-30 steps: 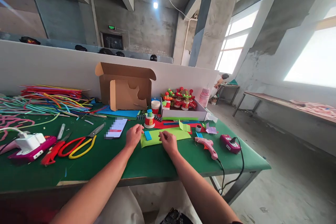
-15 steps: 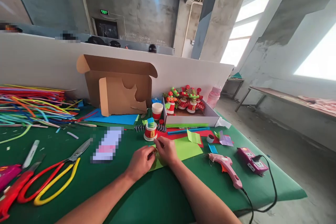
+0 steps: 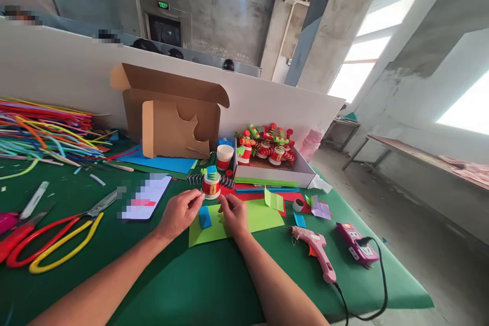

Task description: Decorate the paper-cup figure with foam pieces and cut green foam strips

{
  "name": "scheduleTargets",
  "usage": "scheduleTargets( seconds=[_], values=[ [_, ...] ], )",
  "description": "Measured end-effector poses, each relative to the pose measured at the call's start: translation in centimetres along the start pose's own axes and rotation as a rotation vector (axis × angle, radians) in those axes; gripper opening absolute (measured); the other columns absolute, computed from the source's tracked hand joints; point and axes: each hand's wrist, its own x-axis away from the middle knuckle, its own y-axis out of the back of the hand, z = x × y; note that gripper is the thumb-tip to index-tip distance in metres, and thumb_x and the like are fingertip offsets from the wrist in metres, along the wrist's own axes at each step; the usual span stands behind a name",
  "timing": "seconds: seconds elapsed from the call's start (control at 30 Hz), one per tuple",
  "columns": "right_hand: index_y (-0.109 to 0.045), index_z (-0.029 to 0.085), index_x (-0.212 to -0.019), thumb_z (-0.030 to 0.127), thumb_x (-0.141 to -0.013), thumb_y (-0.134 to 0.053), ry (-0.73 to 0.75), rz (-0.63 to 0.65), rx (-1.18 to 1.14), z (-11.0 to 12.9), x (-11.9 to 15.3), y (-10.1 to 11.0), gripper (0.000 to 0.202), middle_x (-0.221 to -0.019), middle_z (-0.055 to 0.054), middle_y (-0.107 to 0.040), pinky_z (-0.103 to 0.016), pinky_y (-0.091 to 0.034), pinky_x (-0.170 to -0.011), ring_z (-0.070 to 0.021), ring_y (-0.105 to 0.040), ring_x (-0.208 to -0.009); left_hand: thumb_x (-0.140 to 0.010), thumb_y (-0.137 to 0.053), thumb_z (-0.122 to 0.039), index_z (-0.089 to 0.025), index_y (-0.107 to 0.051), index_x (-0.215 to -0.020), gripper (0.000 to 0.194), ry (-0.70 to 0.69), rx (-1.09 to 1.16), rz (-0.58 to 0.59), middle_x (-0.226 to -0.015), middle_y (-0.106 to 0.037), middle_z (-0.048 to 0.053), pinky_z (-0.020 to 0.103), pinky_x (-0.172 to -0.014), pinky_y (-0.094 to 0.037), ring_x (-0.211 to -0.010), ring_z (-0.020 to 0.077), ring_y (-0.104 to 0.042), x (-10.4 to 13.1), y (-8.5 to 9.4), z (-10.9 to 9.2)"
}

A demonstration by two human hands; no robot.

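A paper-cup figure (image 3: 211,187) stands upside down on the table, with a red band, folded blue and green paper on top and dark pleated arms at its sides. My left hand (image 3: 182,214) is just left of its base, fingers loosely curled, with nothing visible in them. On the other side, close to the base, is my right hand (image 3: 235,215), thumb and forefinger a little apart. Whether either hand touches the cup I cannot tell. Between them a small folded blue paper (image 3: 205,217) lies on a light green sheet (image 3: 254,218).
A pink glue gun (image 3: 315,249) and a purple power strip (image 3: 357,245) lie at right. Behind stand stacked paper cups (image 3: 224,155) and a box (image 3: 301,175) of finished figures. At left are scissors (image 3: 72,234), a phone (image 3: 153,201) and colourful strips (image 3: 46,132).
My hands have moved apart, the left one leftward, to either side of the cup figure. The blue paper now lies uncovered on the green sheet. The view has shifted slightly.
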Motion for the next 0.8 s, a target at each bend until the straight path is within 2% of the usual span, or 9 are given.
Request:
scheduleTargets(
  seconds=[0.1,0.2,0.27,0.37,0.47,0.6,0.7,0.8],
  values=[
    [-0.056,0.021,-0.061,0.056,-0.085,-0.051,-0.068,-0.060,-0.056,0.0,-0.5,0.6,0.042,-0.052,0.001,-0.058,-0.021,-0.039,-0.044,-0.0111,-0.047,-0.044,-0.081,-0.048,-0.044,-0.025,-0.067,-0.069,0.030,0.006,-0.053,0.218,-0.070,-0.069,0.002,0.027,-0.062,-0.044,-0.065,0.0194,-0.060,-1.7,1.6,0.0],
    [-0.057,0.020,-0.061,0.054,-0.083,-0.052,-0.139,-0.066,-0.083,-0.2,-0.9,1.2,0.041,-0.052,0.001,-0.057,-0.022,-0.037,-0.041,-0.0106,-0.044,-0.042,-0.073,-0.060,-0.041,-0.028,-0.076,-0.080,0.022,-0.023,-0.026,0.444,-0.086,-0.075,0.002,0.028,-0.074,-0.049,-0.078,0.0217,-0.067,-3.3,2.5,0.7],
    [-0.059,0.020,-0.063,0.054,-0.083,-0.052,-0.157,-0.072,-0.084,-0.3,-1.0,1.4,0.040,-0.052,0.001,-0.057,-0.022,-0.037,-0.040,-0.0107,-0.045,-0.042,-0.070,-0.067,-0.040,-0.029,-0.078,-0.090,0.026,-0.056,-0.002,0.523,-0.098,-0.075,0.003,0.029,-0.082,-0.050,-0.088,0.0229,-0.068,-3.5,2.5,1.4],
    [-0.060,0.020,-0.063,0.054,-0.083,-0.053,-0.165,-0.084,-0.075,-0.5,-1.1,1.4,0.039,-0.052,0.001,-0.058,-0.022,-0.038,-0.041,-0.0112,-0.048,-0.042,-0.067,-0.074,-0.042,-0.030,-0.076,-0.106,0.040,-0.115,0.005,0.580,-0.109,-0.073,0.004,0.031,-0.090,-0.049,-0.102,0.0248,-0.066,-2.7,1.7,2.4],
    [-0.058,0.020,-0.063,0.055,-0.083,-0.055,-0.170,-0.053,-0.064,-0.7,-1.0,1.0,0.040,-0.051,0.001,-0.059,-0.022,-0.040,-0.041,-0.0117,-0.050,-0.042,-0.067,-0.077,-0.040,-0.028,-0.073,-0.109,0.043,-0.223,-0.059,0.603,-0.110,-0.072,0.005,0.033,-0.093,-0.047,-0.109,0.0269,-0.062,-1.4,1.1,2.8],
    [-0.061,0.020,-0.064,0.053,-0.085,-0.055,-0.147,0.052,-0.026,-1.0,-0.8,0.4,0.039,-0.052,0.000,-0.059,-0.022,-0.042,-0.046,-0.0126,-0.054,-0.045,-0.078,-0.065,-0.033,-0.027,-0.073,-0.097,0.021,-0.288,-0.167,0.571,-0.093,-0.071,0.005,0.032,-0.087,-0.046,-0.094,0.0246,-0.064,-0.9,0.9,2.4],
    [-0.062,0.020,-0.066,0.054,-0.084,-0.056,-0.144,0.095,-0.026,-0.9,-0.7,0.0,0.039,-0.052,0.001,-0.058,-0.022,-0.041,-0.047,-0.0127,-0.053,-0.047,-0.084,-0.054,-0.031,-0.024,-0.071,-0.084,0.018,-0.236,-0.161,0.470,-0.081,-0.068,0.006,0.032,-0.081,-0.047,-0.082,0.0225,-0.064,-1.2,0.6,2.1],
    [-0.063,0.021,-0.076,0.057,-0.082,-0.059,-0.163,0.083,-0.137,-0.5,-0.6,-0.2,0.036,-0.060,0.001,-0.060,-0.022,-0.040,-0.045,-0.0111,-0.049,-0.047,-0.089,-0.047,-0.039,-0.024,-0.069,-0.081,0.028,-0.048,0.030,0.308,-0.076,-0.068,0.004,0.029,-0.071,-0.050,-0.075,0.0204,-0.064,-1.1,-0.1,1.8]
  ],
)
